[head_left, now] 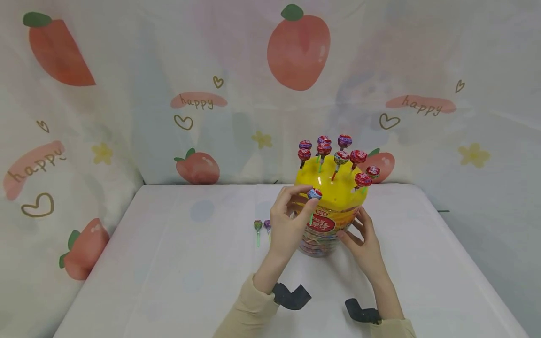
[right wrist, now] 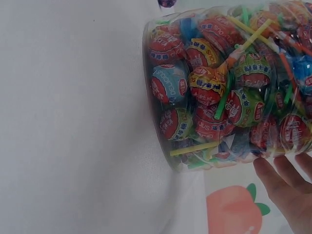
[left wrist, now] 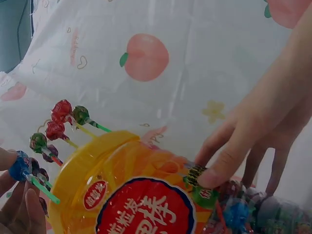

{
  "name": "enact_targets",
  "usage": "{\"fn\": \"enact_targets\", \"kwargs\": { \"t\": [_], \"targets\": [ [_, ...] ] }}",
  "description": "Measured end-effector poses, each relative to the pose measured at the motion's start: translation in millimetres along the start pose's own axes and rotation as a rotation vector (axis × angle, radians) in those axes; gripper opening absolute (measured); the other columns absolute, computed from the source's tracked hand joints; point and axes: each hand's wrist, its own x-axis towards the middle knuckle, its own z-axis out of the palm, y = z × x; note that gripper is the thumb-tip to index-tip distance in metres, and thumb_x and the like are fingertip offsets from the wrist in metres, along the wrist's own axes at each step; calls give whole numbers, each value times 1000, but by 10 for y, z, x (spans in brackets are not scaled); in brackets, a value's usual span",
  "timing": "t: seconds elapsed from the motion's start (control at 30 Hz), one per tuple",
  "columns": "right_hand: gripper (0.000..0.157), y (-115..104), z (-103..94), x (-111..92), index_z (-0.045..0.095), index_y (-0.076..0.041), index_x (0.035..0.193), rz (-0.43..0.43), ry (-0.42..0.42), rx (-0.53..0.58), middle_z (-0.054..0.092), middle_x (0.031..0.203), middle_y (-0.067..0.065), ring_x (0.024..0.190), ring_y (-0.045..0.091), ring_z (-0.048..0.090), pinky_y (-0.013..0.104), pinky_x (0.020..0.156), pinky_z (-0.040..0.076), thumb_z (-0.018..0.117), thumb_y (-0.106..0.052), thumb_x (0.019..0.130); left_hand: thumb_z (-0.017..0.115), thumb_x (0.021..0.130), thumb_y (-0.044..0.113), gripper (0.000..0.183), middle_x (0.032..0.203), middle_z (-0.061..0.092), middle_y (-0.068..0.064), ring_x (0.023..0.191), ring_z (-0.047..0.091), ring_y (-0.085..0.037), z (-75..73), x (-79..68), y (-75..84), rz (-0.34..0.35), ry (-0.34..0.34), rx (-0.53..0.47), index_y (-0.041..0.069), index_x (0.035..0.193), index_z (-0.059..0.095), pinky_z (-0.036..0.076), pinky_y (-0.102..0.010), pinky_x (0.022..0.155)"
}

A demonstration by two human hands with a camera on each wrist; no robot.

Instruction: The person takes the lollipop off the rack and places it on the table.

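A clear plastic jar with a yellow lid stands on the table, full of wrapped lollipops. Several lollipops stick up from the lid, sticks down. My left hand pinches a blue-wrapped lollipop between thumb and fingers, in front of the lid's near left side. Its green stick points downward, as the left wrist view also shows. On the jar's right side, my right hand holds the wall below the lid, thumb in front and fingers around the side. A red oval label faces me.
Left of the jar, a green lollipop and a purple lollipop lie on the white table, the purple one partly behind my left hand. A printed cloth hangs behind the table.
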Motion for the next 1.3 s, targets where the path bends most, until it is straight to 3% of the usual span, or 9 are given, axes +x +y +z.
{"fn": "enact_targets", "kwargs": {
  "t": [0.3, 0.57, 0.93, 1.3],
  "targets": [
    [85, -2, 4, -7, 9, -26, 155, -2, -4, 15, 20, 157, 14, 139, 39, 32, 53, 103, 39, 64, -14, 91, 67, 89, 11, 25, 107, 62, -14, 88, 58, -11, -122, -169, -255, -85, 81, 14, 5, 113, 64, 52, -21, 74],
    [84, -12, 4, -14, 10, -25, 155, -4, -5, 0, 22, 157, 14, 138, 38, 33, 33, 100, 42, 64, -13, 91, 68, 88, 13, 25, 108, 64, -13, 86, 59, -13, -282, -218, -483, -158, 142, 67, 6, 112, 65, 52, -24, 73],
    [84, -36, 17, -22, 10, -24, 155, 3, -4, 2, 21, 157, 15, 139, 39, 32, 42, 101, 40, 64, -14, 91, 70, 86, 8, 25, 110, 65, -19, 79, 60, -12, -640, -165, -734, -342, 229, 124, 2, 110, 67, 48, -15, 63],
    [85, -30, 14, -10, 9, -26, 155, 10, 1, 7, 20, 158, 14, 139, 39, 31, 52, 103, 38, 64, -14, 91, 72, 84, 14, 21, 105, 68, -13, 72, 60, -8, -965, -216, -1127, -528, 316, 261, 9, 105, 70, 49, -19, 60]
  ]
}}
